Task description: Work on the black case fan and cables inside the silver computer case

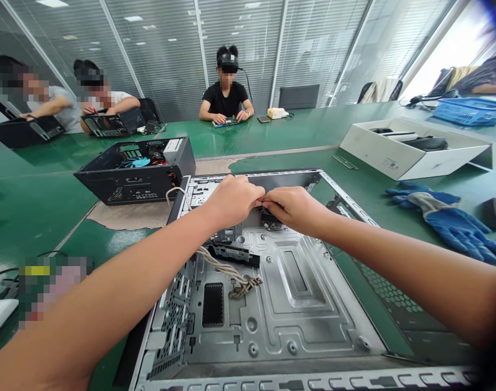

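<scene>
An open, stripped metal computer case (pixel 305 320) lies in front of me on the green table. My left hand (pixel 231 200) and my right hand (pixel 293 207) meet over its far inner part, both closed with fingertips pinched together on something small that the fingers hide. Just under my right hand sits a small dark part (pixel 269 220). A twisted bundle of pale cables (pixel 227 271) runs from under my left hand down across the case floor. A white cable (pixel 175 191) loops at the case's far left corner.
A second, black computer case (pixel 136 169) stands at the left rear. Blue work gloves (pixel 447 217) lie to the right, with a white open box (pixel 410 149) and a blue basket (pixel 471 111) behind. Three other people sit at the far side of the table.
</scene>
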Demonstrator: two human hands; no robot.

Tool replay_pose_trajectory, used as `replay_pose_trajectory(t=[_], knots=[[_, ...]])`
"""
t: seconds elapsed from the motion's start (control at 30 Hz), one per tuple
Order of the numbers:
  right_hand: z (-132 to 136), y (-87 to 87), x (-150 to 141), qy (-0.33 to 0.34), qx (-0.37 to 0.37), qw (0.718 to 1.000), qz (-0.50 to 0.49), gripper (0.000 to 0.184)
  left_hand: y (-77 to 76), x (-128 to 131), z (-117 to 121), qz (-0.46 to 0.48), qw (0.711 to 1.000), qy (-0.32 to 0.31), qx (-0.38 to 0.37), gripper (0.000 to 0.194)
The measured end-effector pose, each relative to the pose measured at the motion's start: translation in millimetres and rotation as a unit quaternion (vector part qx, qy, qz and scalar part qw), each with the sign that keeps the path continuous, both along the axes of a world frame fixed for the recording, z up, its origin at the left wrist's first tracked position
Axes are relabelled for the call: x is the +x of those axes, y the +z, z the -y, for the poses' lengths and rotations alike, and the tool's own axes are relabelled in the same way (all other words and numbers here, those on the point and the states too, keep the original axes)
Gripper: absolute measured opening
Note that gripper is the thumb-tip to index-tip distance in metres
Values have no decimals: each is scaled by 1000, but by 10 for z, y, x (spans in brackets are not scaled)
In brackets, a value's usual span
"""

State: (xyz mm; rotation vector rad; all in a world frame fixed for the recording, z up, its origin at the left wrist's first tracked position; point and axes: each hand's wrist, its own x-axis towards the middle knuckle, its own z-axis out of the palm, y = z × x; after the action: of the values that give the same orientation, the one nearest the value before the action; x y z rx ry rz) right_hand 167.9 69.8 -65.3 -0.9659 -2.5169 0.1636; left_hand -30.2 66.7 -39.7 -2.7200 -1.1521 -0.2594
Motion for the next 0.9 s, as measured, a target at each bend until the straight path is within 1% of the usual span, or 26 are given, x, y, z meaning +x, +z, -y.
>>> replay_pose_trajectory(t=[0.27, 0.43, 0.77, 0.9], knots=[[-22, -13, -7, 8, 1, 1000, -14, 27, 13, -18, 11, 36, 999, 1, -13, 9], [-27, -22, -3, 6, -1, 1000, -7, 29, -1, -10, -6, 17, 1000, -5, -2, 17], [-20, -13, 1, 10, 6, 1000, -11, 29, 19, 12, 2, -8, 1000, 7, -22, 22], [-28, -19, 8, 9, 8, 1000, -7, 28, 3, 3, -3, 0, 1000, 10, -14, 21]])
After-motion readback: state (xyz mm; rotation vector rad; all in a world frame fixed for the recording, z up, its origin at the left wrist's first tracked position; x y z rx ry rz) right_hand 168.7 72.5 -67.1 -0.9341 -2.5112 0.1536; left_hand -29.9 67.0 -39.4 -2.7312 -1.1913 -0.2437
